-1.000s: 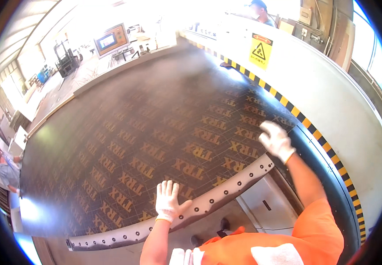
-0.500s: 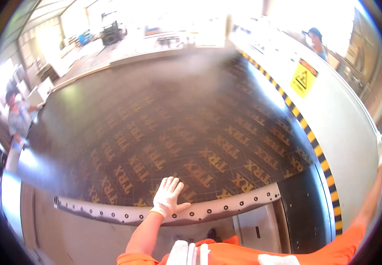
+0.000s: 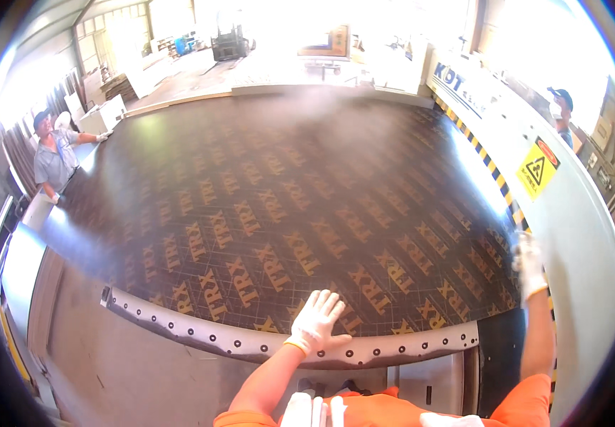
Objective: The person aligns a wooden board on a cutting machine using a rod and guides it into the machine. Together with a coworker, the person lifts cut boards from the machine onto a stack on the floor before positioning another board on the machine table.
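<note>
A large dark brown panel sheet (image 3: 264, 263) with repeated yellow print lies across the machine bed. My left hand (image 3: 319, 322), in a white glove, rests flat on its near edge, fingers spread and the wrist side over the metal strip with holes (image 3: 377, 354). Also gloved, my right hand (image 3: 530, 265) is at the right end of the panel, beside the yellow and black striped edge (image 3: 499, 186). Motion smears its fingers, and I cannot tell whether it touches anything.
A long white machine beam (image 3: 583, 206) with a yellow warning sign (image 3: 538, 169) bounds the right side. At the far left a co-worker (image 3: 57, 160) has both hands at the panel's edge. Another person (image 3: 562, 117) stands behind the beam. A forklift (image 3: 230, 43) stands far back.
My right hand has come from the outer edge of the white beam inward to the striped edge. My left hand stays spread on the panel's near edge. The whole view has swung left.
</note>
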The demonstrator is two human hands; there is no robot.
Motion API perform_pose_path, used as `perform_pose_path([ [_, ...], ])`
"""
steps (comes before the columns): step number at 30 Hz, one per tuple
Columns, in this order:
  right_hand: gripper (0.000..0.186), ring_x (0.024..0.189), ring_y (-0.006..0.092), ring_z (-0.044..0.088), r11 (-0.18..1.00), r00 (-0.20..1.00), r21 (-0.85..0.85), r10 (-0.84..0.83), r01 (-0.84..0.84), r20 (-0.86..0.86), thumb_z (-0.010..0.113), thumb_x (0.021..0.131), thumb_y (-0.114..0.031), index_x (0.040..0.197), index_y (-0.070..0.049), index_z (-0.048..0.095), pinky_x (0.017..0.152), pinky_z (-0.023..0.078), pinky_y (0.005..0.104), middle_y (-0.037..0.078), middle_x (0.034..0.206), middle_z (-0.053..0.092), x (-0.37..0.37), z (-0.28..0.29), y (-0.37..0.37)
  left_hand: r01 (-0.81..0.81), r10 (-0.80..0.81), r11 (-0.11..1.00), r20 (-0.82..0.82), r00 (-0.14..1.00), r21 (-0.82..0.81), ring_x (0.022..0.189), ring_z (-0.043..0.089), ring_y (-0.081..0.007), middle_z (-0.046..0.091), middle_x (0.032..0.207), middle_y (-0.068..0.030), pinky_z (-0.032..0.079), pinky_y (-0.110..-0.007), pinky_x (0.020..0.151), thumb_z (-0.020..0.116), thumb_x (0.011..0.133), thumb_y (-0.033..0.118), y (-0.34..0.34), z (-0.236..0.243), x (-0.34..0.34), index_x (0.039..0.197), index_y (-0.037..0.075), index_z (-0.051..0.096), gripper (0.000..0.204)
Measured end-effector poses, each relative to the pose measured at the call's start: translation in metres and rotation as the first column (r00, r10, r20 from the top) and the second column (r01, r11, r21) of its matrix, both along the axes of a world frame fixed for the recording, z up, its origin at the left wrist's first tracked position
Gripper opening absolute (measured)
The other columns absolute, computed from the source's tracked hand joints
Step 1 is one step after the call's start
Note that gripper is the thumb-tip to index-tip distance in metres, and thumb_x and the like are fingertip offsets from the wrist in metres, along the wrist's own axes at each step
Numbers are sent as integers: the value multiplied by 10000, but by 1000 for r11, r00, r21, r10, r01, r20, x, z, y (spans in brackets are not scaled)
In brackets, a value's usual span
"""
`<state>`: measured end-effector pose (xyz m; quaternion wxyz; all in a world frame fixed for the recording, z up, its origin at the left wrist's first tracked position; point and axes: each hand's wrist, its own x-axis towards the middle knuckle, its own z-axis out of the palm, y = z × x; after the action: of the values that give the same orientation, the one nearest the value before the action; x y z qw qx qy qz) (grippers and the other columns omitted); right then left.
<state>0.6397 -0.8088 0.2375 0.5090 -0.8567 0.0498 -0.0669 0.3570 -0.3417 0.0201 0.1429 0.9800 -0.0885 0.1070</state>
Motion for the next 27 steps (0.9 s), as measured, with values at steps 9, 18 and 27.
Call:
perform_pose_path([
  [9, 534, 491, 75, 430, 908, 936, 255, 351, -333, -25, 478, 1049, -60, 1580, -109, 501, 438, 395, 266, 28, 779, 592, 111, -48, 265, 90, -90, 996, 21, 996, -17, 1494, 419, -423, 525, 1555, -213, 246, -571, 1284, 748, 840, 619, 5, 1, 8, 1450, 22, 594, 868],
  [18, 487, 514, 101, 438, 877, 911, 276, 413, -394, -12, 453, 1063, -55, 1534, -117, 560, 456, 393, 277, 17, 783, 574, 203, -68, 351, 40, -42, 994, -24, 999, -104, 1483, 436, -415, 541, 1541, -210, 274, -560, 1279, 786, 811, 573, 3, 4, 14, 1420, 18, 610, 843],
  [27, 498, 507, 110, 448, 876, 906, 259, 424, -407, -10, 440, 1059, -51, 1539, -121, 555, 456, 398, 288, 22, 770, 581, 243, -75, 373, 28, -35, 988, -43, 998, -154, 1465, 459, -409, 559, 1519, -208, 288, -548, 1280, 817, 786, 541, 3, 12, 19, 1405, -3, 617, 848],
])
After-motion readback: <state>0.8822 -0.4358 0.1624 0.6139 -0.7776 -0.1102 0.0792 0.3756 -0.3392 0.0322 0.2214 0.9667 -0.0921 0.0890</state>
